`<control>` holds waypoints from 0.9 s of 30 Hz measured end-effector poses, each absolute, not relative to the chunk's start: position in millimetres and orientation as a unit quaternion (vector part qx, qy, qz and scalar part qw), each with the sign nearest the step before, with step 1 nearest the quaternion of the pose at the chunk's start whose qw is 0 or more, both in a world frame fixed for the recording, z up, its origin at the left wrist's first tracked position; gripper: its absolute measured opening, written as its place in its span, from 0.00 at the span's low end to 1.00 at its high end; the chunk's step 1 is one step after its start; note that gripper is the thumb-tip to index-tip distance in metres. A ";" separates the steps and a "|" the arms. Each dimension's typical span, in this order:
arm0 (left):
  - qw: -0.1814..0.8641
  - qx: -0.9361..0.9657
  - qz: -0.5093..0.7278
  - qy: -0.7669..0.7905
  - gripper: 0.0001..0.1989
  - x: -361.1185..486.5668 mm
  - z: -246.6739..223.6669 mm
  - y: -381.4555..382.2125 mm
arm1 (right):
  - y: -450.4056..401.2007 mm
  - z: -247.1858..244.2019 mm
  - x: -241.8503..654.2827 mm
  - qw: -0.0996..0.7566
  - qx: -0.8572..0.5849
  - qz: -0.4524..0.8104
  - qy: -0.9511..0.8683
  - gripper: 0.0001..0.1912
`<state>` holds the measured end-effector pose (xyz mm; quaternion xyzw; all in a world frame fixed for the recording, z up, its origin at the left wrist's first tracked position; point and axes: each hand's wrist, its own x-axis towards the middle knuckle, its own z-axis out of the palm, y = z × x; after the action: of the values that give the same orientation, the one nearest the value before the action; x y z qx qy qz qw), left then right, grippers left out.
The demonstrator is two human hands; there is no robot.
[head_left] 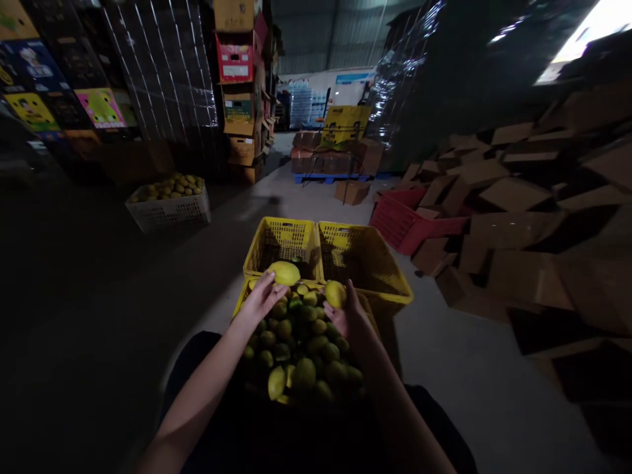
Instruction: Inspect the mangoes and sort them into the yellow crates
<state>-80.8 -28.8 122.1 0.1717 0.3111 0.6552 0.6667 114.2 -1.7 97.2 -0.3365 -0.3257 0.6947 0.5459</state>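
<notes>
Item 1: my left hand (264,296), fingers curled over a large yellow mango (284,272). I saw its long axis lying roughly level, running left to right across the view, held above the far rim of the near crate.

Item 2: my right hand (348,316), closed around a smaller yellow mango (335,293). Its long axis stood nearly upright, the top tilted slightly left; it sat above the right far corner of the same crate.

Item 3: near yellow crate (239,300), directly before me, heaped with green and yellow mangoes (301,359).

Item 4: two yellow mesh crates just beyond, side by side and touching. The left one (284,240) was too dark inside for me to judge its contents; the right one (365,253) showed bare mesh walls.

Item 5: white basket (170,210) well off to the left on the floor, filled with yellowish fruit.

Item 6: red crate (409,227) to the right, against a loose heap of cardboard boxes (518,217).
</notes>
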 end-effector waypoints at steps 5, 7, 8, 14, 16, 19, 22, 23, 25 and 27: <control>0.724 0.069 0.649 0.225 0.14 -67.6 127.9 -33.7 | -11.4 99.8 99.6 0.550 -0.330 0.726 -0.248 0.21; 0.749 0.064 0.630 0.198 0.15 -63.7 127.7 -35.8 | -12.9 103.5 97.3 0.534 -0.319 0.749 -0.228 0.20; 0.760 0.067 0.618 0.187 0.16 -62.7 127.4 -36.8 | -13.2 105.4 96.9 0.519 -0.312 0.764 -0.222 0.20; 0.780 0.070 0.580 0.224 0.16 -65.3 129.7 -39.5 | -16.2 113.2 100.3 0.467 -0.273 0.816 -0.203 0.17; 0.765 0.106 0.581 0.256 0.18 -65.8 133.0 -39.6 | -17.7 114.5 100.6 0.465 -0.266 0.818 -0.210 0.17; 0.735 0.177 0.585 0.293 0.19 -64.7 138.0 -40.6 | -19.9 116.3 99.2 0.456 -0.262 0.814 -0.245 0.20; 0.725 0.210 0.583 0.300 0.19 -63.6 140.7 -43.1 | -21.6 117.3 97.0 0.455 -0.266 0.807 -0.266 0.22; 0.728 0.208 0.580 0.301 0.19 -63.7 141.1 -43.8 | -21.9 117.2 96.4 0.456 -0.269 0.805 -0.266 0.21; 0.739 0.180 0.577 0.297 0.18 -64.7 141.2 -44.4 | -21.9 116.2 95.5 0.462 -0.271 0.804 -0.258 0.19; 0.754 0.121 0.581 0.280 0.18 -66.4 139.7 -43.3 | -21.2 114.5 95.0 0.466 -0.267 0.808 -0.244 0.17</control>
<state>-66.4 -43.3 139.7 0.1215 0.2795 0.5815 0.7543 95.0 -21.2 114.5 -0.2671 -0.2444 0.8076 0.4655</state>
